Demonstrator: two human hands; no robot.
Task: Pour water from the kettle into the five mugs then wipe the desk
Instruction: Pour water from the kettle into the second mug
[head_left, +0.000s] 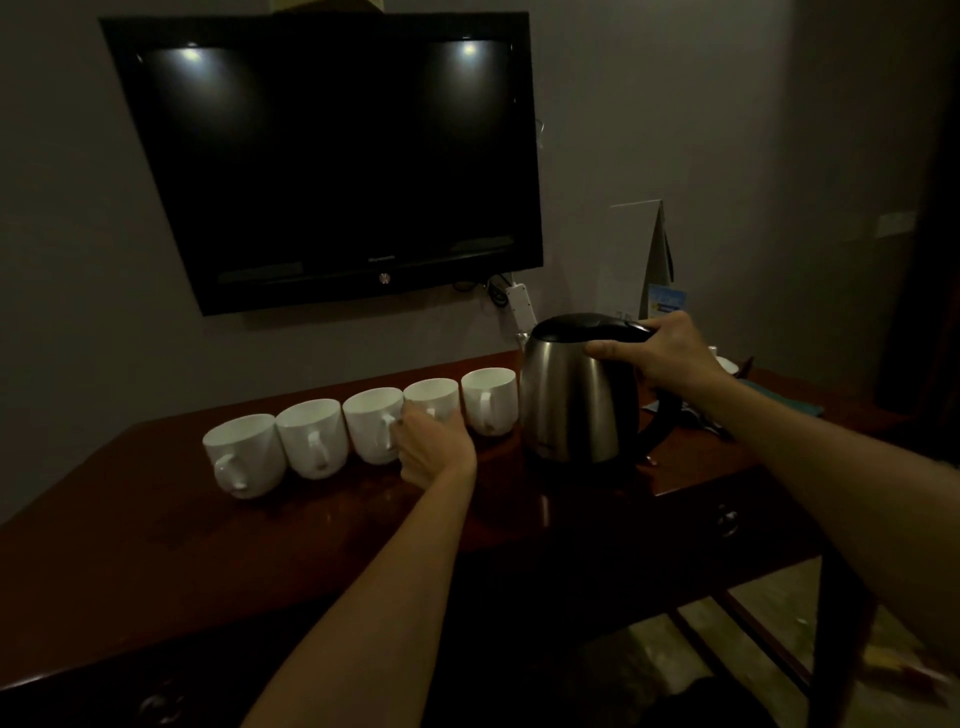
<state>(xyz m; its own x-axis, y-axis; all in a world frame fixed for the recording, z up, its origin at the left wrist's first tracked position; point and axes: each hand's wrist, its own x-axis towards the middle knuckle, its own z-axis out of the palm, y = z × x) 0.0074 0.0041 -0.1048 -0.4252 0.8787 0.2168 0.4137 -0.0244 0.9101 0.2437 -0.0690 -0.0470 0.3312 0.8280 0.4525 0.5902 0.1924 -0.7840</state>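
On dark wood desk (156, 545), five white mugs (311, 436) sit in a row, handles toward the camera, w/ steel kettle (576, 400) upright just right of them. Right hand (660, 358) grips the kettle's black handle at the top. Left hand (434, 447) has fingers curled at the 4th mug's (434, 395) handle. Black TV (322, 156) on wall behind.

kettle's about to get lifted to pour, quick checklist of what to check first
1. Right hand grips the kettle handle: ok.
2. Kettle lid closed: ok.
3. Five white mugs upright in a row on the desk: ok.
4. Left hand steadies the fourth mug from the left: ok.
5. Water in the kettle: cannot tell.
6. Wiping cloth within reach: cannot tell.
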